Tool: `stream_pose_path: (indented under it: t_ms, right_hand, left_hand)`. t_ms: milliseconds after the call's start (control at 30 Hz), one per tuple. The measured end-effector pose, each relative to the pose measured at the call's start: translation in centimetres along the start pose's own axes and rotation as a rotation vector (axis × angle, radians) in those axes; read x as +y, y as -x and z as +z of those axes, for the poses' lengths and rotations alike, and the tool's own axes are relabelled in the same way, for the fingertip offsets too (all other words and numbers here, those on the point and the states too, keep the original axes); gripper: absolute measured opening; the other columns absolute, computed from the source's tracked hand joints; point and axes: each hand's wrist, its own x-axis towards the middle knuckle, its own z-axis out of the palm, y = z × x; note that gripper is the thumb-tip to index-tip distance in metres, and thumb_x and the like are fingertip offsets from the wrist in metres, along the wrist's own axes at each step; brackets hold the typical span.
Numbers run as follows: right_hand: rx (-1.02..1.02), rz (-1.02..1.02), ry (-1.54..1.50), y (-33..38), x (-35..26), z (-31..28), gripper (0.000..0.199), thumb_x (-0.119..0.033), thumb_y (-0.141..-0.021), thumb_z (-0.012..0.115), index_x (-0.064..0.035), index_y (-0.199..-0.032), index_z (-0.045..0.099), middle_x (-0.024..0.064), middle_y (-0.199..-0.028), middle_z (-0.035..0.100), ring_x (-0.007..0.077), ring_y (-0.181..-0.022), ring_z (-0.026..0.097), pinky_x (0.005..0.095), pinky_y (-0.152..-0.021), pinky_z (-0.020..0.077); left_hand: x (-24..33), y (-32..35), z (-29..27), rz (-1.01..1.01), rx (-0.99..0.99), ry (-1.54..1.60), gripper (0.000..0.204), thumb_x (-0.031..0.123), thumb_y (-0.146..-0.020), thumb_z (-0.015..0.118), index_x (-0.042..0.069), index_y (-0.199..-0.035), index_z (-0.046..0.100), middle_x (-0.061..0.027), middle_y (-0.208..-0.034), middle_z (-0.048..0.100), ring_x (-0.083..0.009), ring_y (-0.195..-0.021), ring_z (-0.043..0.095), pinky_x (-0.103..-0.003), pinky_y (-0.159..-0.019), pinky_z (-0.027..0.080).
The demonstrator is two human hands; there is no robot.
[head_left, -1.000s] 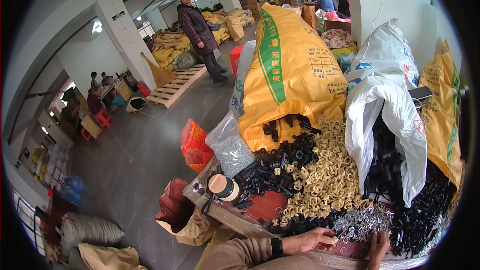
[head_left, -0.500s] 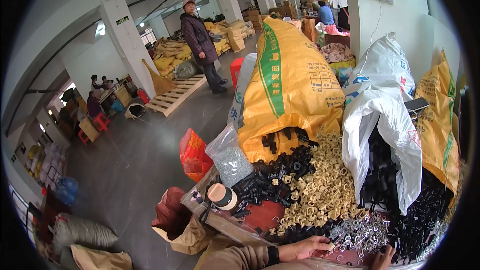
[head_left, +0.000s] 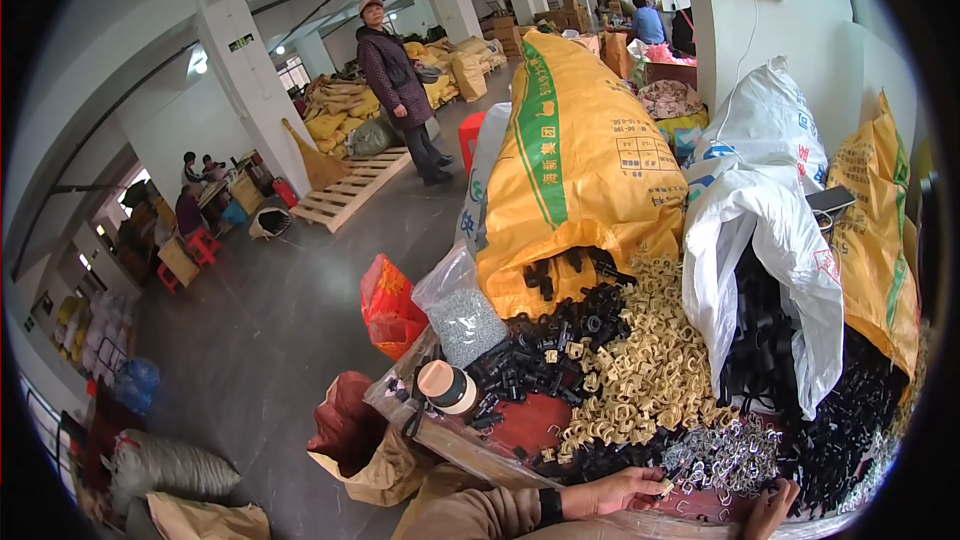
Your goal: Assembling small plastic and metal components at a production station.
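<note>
At the near edge of the worktable, my left hand [head_left: 622,492] pinches a small beige plastic part [head_left: 666,489] between thumb and fingers. My right hand [head_left: 772,510] is closed, its fingers curled beside a heap of silver metal hooks [head_left: 725,455] and small black pieces [head_left: 845,440]; what it holds, if anything, is hidden. Beyond the hooks spreads a large heap of beige plastic parts [head_left: 640,370]. Black plastic parts [head_left: 535,365] lie to its left, partly spilling from a yellow woven sack [head_left: 590,170].
A white sack [head_left: 750,210] and another yellow sack [head_left: 870,240] stand at the right, a phone [head_left: 830,201] between them. A lidded cup [head_left: 446,387] and a clear bag of grey bits [head_left: 464,320] sit left. Beyond stands a person [head_left: 397,90] near a wooden pallet [head_left: 350,190].
My right hand has shifted slightly up toward the hooks and black pieces, its fingers more curled. The left keeps its pinch on the beige plastic part. The view has tilted slightly.
</note>
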Motion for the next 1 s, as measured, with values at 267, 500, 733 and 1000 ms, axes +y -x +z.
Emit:
stream_pose_path:
  t_ms: [267,500,733,1000]
  right_hand:
    - [-0.146,-0.383,-0.072,1.6,-2.1,1.2,0.019,-0.011,-0.072,0.057,-0.0039,-0.090,0.056,0.0162,-0.088,0.053,0.0334,-0.081,0.049,0.0381,-0.069,0.0406]
    - [-0.274,-0.398,-0.088,1.1,-2.9,1.4,0.014,-0.011,-0.074,0.055,-0.0036,-0.085,0.058,0.0160,-0.084,0.054,0.0328,-0.073,0.051,0.0381,-0.062,0.0415]
    - [-0.290,-0.363,-0.029,0.7,-2.0,2.1,0.011,-0.010,-0.075,0.053,-0.0035,-0.083,0.058,0.0164,-0.081,0.055,0.0329,-0.069,0.052,0.0377,-0.059,0.0418]
    - [-0.153,-0.476,-0.134,1.2,-3.3,2.4,0.012,-0.013,-0.074,0.055,-0.0049,-0.082,0.057,0.0154,-0.075,0.053,0.0332,-0.066,0.051,0.0386,-0.058,0.0416]
  left_hand:
    - [0.0,0.8,-0.5,0.018,-0.004,0.016,0.025,0.022,-0.075,0.059,0.010,-0.096,0.050,0.0029,-0.083,0.055,-0.0065,-0.074,0.052,-0.017,-0.061,0.042]
    - [0.5,0.8,-0.3,0.011,0.056,0.014,0.028,0.021,-0.076,0.058,0.007,-0.099,0.049,-0.0001,-0.090,0.055,-0.0084,-0.082,0.052,-0.021,-0.071,0.044]
    - [0.4,0.2,-0.5,0.022,0.059,-0.009,0.030,0.021,-0.077,0.057,0.005,-0.101,0.048,-0.0014,-0.094,0.054,-0.0092,-0.086,0.051,-0.023,-0.076,0.043]
    - [0.6,0.6,-0.2,0.047,0.053,-0.017,0.030,0.021,-0.077,0.057,0.005,-0.101,0.049,-0.0015,-0.094,0.054,-0.0097,-0.085,0.052,-0.023,-0.075,0.043]
